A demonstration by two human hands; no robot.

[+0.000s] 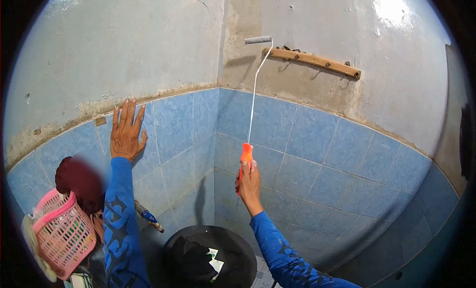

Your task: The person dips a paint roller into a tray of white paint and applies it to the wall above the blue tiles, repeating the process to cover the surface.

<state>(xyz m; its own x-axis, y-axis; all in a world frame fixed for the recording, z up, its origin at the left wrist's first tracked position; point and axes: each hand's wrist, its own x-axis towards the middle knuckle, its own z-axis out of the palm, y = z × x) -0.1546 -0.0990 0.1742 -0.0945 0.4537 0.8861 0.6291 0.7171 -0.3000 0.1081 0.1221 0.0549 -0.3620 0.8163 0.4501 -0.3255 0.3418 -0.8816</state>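
My right hand [249, 181] is wrapped round the orange handle of a paint roller [247, 151]. Its long white wire frame rises to a small grey roller head [258, 40], which overlaps the bare strip of wall near the corner, just left of a wooden hook rail [317, 62]. My left hand [127, 134] lies flat against the blue wall tiles [178, 119], fingers stretched upward, fingertips at the rough top edge of the tiling. Above the tiles, the grey painted wall [129, 45] has chipped patches and a bare brownish band along its lower edge.
At lower left hangs a pink plastic basket [67, 233] beside a dark maroon cloth [82, 181]. A blue-labelled tube [148, 217] is near my left forearm. Below stands a round black tub [238, 248] with dark cloth and white-and-green packets [216, 266].
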